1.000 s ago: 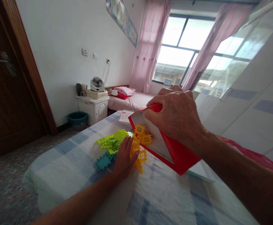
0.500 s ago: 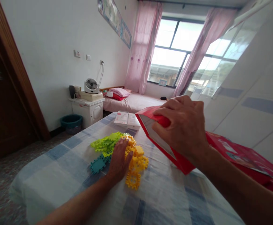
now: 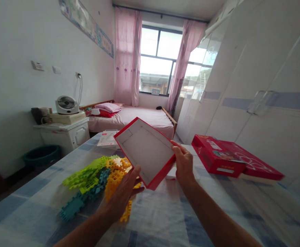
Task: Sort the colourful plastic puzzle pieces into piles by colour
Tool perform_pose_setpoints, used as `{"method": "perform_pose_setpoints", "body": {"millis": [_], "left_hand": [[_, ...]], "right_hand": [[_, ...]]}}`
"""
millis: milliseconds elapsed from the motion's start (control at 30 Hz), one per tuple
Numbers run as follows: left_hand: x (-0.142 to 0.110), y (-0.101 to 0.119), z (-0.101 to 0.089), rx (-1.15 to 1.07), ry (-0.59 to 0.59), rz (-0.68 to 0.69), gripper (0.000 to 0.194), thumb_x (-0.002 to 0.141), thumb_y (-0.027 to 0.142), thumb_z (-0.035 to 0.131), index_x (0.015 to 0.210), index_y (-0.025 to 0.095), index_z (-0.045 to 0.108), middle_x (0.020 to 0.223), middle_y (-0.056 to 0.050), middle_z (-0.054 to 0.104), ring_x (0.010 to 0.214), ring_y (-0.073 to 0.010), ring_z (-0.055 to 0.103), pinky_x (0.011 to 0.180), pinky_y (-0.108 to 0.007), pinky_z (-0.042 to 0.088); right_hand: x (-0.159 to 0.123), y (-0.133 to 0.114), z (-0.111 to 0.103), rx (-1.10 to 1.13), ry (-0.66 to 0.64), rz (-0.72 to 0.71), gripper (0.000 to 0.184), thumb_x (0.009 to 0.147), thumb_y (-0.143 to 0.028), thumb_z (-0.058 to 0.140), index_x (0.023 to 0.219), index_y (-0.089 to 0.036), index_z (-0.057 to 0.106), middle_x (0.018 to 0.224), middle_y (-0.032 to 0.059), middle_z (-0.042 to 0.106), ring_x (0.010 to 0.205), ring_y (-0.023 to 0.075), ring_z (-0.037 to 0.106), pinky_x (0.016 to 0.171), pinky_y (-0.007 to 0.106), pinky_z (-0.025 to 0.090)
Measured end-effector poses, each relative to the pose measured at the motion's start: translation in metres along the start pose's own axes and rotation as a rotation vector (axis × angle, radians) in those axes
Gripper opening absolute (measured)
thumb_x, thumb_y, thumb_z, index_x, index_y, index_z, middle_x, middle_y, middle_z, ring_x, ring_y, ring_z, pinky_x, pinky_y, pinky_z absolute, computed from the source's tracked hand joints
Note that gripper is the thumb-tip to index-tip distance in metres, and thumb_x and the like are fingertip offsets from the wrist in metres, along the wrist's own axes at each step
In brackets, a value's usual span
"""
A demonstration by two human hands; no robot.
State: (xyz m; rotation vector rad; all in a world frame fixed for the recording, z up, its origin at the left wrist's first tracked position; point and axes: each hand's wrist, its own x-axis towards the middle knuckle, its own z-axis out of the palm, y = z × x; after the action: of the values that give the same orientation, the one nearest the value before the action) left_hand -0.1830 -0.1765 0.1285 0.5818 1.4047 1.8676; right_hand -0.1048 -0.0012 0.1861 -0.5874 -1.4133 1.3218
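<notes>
A shallow red box (image 3: 150,151) with a white inside is held up, tilted, over the table, its open side facing me. My right hand (image 3: 184,161) grips its right edge, thumb and fingers closed on the wall. At the lower left edge of the box is my left hand (image 3: 125,188), fingers apart; whether it touches the box I cannot tell. Beside and under that hand lie interlocking plastic building pieces: yellow ones (image 3: 115,180), green ones (image 3: 89,171) and teal ones (image 3: 72,207). Part of the yellow pile is hidden by my left hand.
A red printed box (image 3: 218,156) and a flat red lid-like piece (image 3: 258,161) lie at the table's right. White printed packaging (image 3: 107,138) stands at the far edge of the checked tablecloth (image 3: 162,219). Beyond are a bed (image 3: 144,118), a cabinet with a fan (image 3: 67,104) and a bin (image 3: 40,154).
The red box has turned to show its white inside and come lower in front of me. My left hand has moved off the pieces to the box's edge. The view has swung right.
</notes>
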Motion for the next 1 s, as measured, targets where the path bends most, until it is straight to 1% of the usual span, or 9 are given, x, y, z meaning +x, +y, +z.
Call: {"method": "perform_pose_setpoints", "body": {"millis": [133,233,300,433,533,667,767,867,1000], "left_hand": [[0.014,-0.008,0.004,-0.138,0.133,-0.017,0.046,0.077,0.030,0.060,0.121,0.022,0.049,0.111,-0.007,0.065,0.093,-0.0200,0.064,0.075,-0.031,0.054],[0.024,-0.003,0.000,-0.102,0.198,-0.039,0.042,0.075,0.023,0.059,0.116,0.020,0.051,0.101,-0.007,0.067,0.079,-0.0193,0.067,0.067,-0.031,0.055],[0.030,0.007,-0.004,-0.067,0.209,-0.062,0.038,0.076,0.027,0.057,0.112,0.019,0.052,0.092,-0.007,0.068,0.069,-0.0195,0.066,0.060,-0.032,0.055],[0.051,0.030,-0.012,0.038,0.227,-0.065,0.034,0.075,0.033,0.059,0.105,0.018,0.054,0.077,-0.004,0.066,0.056,-0.0154,0.062,0.052,-0.028,0.053],[0.077,0.041,-0.014,0.115,0.243,-0.054,0.033,0.075,0.035,0.059,0.104,0.022,0.053,0.075,-0.001,0.063,0.055,-0.0131,0.061,0.051,-0.024,0.050],[0.117,0.044,-0.005,0.152,0.289,-0.090,0.029,0.076,0.038,0.057,0.099,0.022,0.051,0.060,0.004,0.052,0.046,-0.0114,0.055,0.044,-0.021,0.044],[0.146,0.040,0.004,0.145,0.335,-0.117,0.030,0.077,0.042,0.055,0.096,0.020,0.049,0.053,0.006,0.046,0.041,-0.0113,0.050,0.042,-0.021,0.041],[0.169,0.035,0.009,0.137,0.359,-0.131,0.029,0.077,0.042,0.055,0.094,0.019,0.050,0.051,0.006,0.044,0.040,-0.0112,0.047,0.041,-0.022,0.040],[0.187,0.030,0.009,0.136,0.343,-0.126,0.027,0.077,0.039,0.055,0.094,0.018,0.051,0.054,0.003,0.048,0.043,-0.0129,0.049,0.044,-0.025,0.043]], "right_hand": [[-0.018,0.005,-0.001,0.107,-0.177,0.200,0.049,0.068,-0.046,0.061,0.105,-0.015,0.065,0.081,0.0046,0.069,0.076,0.0204,0.061,0.069,0.031,0.047],[-0.012,0.007,-0.018,0.024,-0.306,0.208,0.054,0.080,-0.057,0.044,0.109,-0.015,0.060,0.093,0.0077,0.068,0.079,0.0208,0.062,0.069,0.032,0.048],[-0.003,0.012,-0.037,-0.204,-0.362,0.118,0.053,0.086,-0.054,0.034,0.112,-0.014,0.058,0.102,0.0106,0.065,0.085,0.0212,0.061,0.073,0.033,0.047],[0.005,0.033,-0.081,-0.987,-0.579,-0.185,0.036,0.077,-0.034,0.055,0.107,-0.015,0.063,0.104,0.0127,0.064,0.098,0.0254,0.057,0.088,0.039,0.038],[0.004,0.055,-0.106,-1.327,-0.707,-0.333,0.024,0.073,-0.018,0.058,0.095,-0.020,0.067,0.097,0.0089,0.066,0.099,0.0258,0.056,0.088,0.041,0.036],[0.009,0.085,-0.132,-1.369,-0.630,-0.527,0.022,0.078,-0.008,0.050,0.079,-0.022,0.065,0.083,0.0046,0.066,0.085,0.0208,0.060,0.084,0.038,0.039],[0.024,0.096,-0.155,-1.273,-0.519,-0.777,0.021,0.082,-0.010,0.047,0.081,-0.024,0.063,0.080,0.0031,0.065,0.080,0.0191,0.061,0.086,0.038,0.040],[0.039,0.088,-0.177,-1.196,-0.412,-0.964,0.020,0.087,-0.018,0.042,0.090,-0.026,0.060,0.083,0.0028,0.064,0.080,0.0196,0.061,0.085,0.036,0.043],[0.050,0.053,-0.178,-1.108,-0.312,-0.931,0.016,0.091,-0.027,0.040,0.094,-0.026,0.055,0.087,0.0032,0.061,0.083,0.0194,0.059,0.078,0.032,0.047]]}}
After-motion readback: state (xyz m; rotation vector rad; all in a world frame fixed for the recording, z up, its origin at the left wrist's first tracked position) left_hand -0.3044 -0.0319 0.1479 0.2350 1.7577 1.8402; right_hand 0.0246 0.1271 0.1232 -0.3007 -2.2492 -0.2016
